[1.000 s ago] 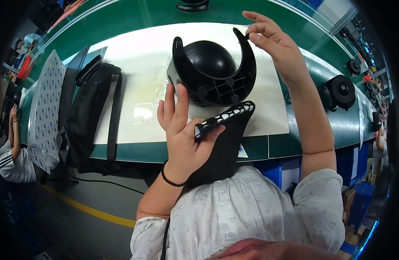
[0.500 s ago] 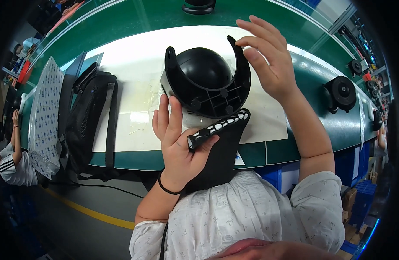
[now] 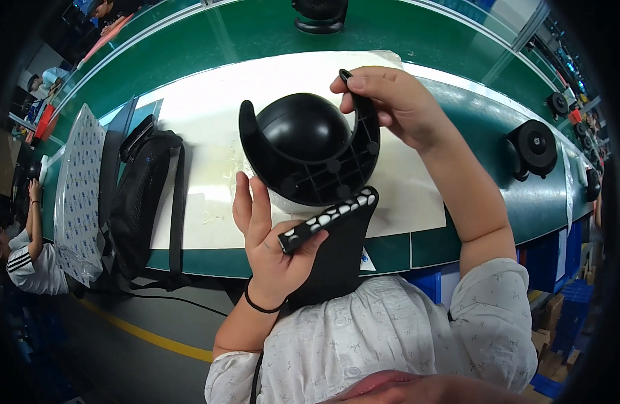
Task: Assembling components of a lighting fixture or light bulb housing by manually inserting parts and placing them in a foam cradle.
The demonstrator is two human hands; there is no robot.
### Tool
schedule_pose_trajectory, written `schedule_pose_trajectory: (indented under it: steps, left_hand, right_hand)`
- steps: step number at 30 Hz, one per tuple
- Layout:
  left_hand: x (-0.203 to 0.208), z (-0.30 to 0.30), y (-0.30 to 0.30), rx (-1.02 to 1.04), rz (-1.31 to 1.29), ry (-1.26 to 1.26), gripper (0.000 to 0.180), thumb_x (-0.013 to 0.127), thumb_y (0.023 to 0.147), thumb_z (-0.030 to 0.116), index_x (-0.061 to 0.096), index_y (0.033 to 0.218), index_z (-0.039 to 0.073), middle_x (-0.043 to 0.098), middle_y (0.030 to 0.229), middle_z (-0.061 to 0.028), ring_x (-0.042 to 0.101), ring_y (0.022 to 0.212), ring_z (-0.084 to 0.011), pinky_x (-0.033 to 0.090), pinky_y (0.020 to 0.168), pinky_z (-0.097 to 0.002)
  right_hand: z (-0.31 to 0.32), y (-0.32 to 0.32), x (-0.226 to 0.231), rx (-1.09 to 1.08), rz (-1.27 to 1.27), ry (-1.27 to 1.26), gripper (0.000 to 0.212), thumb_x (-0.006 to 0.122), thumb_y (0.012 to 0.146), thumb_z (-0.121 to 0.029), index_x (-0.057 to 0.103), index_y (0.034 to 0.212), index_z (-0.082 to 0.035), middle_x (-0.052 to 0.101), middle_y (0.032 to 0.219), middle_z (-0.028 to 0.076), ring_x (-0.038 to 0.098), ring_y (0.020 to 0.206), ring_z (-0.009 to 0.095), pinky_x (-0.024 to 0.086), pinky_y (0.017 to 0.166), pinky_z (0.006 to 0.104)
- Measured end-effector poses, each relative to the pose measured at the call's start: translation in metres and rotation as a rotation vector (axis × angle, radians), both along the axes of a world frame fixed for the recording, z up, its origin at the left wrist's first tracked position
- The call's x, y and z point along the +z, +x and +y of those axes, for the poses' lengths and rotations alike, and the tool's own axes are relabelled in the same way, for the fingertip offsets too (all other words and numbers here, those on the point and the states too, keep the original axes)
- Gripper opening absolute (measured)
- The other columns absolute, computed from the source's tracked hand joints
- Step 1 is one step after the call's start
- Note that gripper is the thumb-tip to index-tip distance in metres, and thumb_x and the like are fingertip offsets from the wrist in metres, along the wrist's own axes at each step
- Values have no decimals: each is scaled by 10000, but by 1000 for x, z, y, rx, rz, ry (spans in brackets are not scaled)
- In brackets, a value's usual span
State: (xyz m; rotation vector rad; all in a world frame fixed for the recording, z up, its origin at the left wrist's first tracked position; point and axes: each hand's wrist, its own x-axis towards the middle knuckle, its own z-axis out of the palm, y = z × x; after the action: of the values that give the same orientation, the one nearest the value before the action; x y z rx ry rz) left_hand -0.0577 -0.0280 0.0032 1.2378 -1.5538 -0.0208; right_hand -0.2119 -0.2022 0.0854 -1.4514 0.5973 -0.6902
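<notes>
A black dome-shaped device [image 3: 300,128] with a crescent-shaped ribbed base [image 3: 316,178] stands tilted in front of me; its two curved horns point away. My right hand [image 3: 394,101] pinches the tip of the right horn between thumb and fingers. In my left hand [image 3: 276,249] a black strip with white round spots [image 3: 330,215] is held under the thumb. Its far end lies close to the near edge of the base. The first two fingers of that hand stretch up beside the base. A black sheet-like piece [image 3: 333,259] hangs below the strip toward my lap.
A white board [image 3: 202,175] covers the green table [image 3: 451,249]. To the left lie a black bag with straps [image 3: 145,195] and a patterned plastic package [image 3: 81,195]. Similar black devices stand at right [image 3: 533,148] and far [image 3: 320,13]. Another person [image 3: 34,256] sits at far left.
My right hand has come in from spread fingers and taken hold of the right horn. In the picture, the device and my left hand with the strip sit slightly lower and further left.
</notes>
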Motion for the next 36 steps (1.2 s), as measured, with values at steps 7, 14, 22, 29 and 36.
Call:
schedule_pose_trajectory:
  steps: [7, 14, 22, 29, 36]
  left_hand:
    - [2, 5, 2, -12, 2, 66, 256, 745, 618, 127, 573, 791, 50, 323, 1353, -190, 155, 1290, -422, 181, 1010, -469]
    - [7, 4, 1, -95, 42, 123, 275, 760, 587, 122, 573, 782, 70, 352, 1345, -163, 171, 1285, -419, 175, 1001, -469]
    - [5, 5, 5, -131, 34, 177, 226, 760, 598, 206, 623, 747, 107, 376, 1338, -128, 182, 1283, -413, 153, 986, -472]
    - [6, 5, 5, -159, 44, 198, 219, 749, 609, 241, 638, 758, 125, 407, 1310, -144, 249, 1260, -396, 189, 963, -469]
    - [9, 6, 6, -189, 34, 209, 236, 737, 613, 235, 616, 769, 106, 392, 1305, -185, 262, 1250, -397, 212, 975, -468]
  right_hand:
    - [-99, -66, 27, -455, 43, -263, 230, 511, 852, -231, 626, 939, -53, 601, 707, -21, 406, 445, 6, 319, 401, 132]
    - [-225, -115, -83, -755, 1399, -1340, 211, 462, 848, -245, 629, 895, -125, 601, 893, 77, 558, 858, 255, 477, 738, 368]
    - [-228, -69, -90, -809, 1054, -1155, 294, 423, 840, -219, 599, 1034, -85, 575, 1078, 106, 531, 1001, 272, 421, 865, 371]
    - [-223, 67, -100, -485, 1110, -1302, 401, 411, 872, -386, 500, 1175, -138, 503, 1196, 58, 506, 1051, 258, 431, 852, 361]
    - [-232, 57, -68, -687, 1291, -970, 377, 539, 805, -374, 548, 1097, -137, 610, 999, 83, 577, 935, 283, 467, 775, 380]
